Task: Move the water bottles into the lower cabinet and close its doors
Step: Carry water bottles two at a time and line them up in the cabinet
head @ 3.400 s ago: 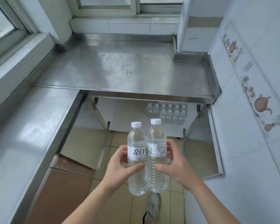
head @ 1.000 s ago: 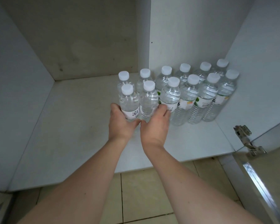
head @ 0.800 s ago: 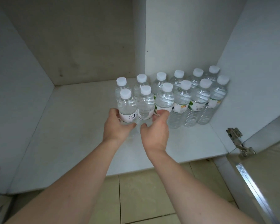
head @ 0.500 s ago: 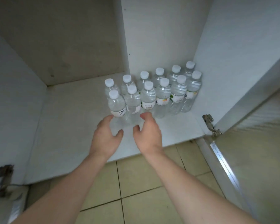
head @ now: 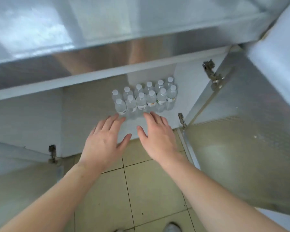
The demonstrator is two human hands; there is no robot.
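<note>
The clear plastic water bottles with white caps (head: pixel 144 97) stand upright in two tight rows on the white floor of the lower cabinet (head: pixel 84 118), packed toward its back right corner, the right-hand ones just beside the side wall; the bare left hand (head: pixel 104 141) and the bare right hand (head: pixel 159 136) hover in front of the cabinet's front edge, fingers spread wide, palms down, holding nothing and touching no bottle. Full bottles like these look fairly heavy for their size, with thin walls that give under a squeeze and smooth sides that could slip, so the ribbed middle of the body or the neck under the cap seems the surest place to take hold; nudging one would likely topple its neighbours. The steel-faced right cabinet door (head: pixel 241 148) stands wide open on its metal hinges (head: pixel 211 74), and the left cabinet door (head: pixel 15 164), partly out of view, appears open too, though the blur makes that hard to judge; the brushed steel counter (head: pixel 107 22) overhangs above; the beige tiled floor (head: pixel 141 190) lies below, with a shoe toe at the bottom; nothing seems to block either door's swing but the arms themselves.
</note>
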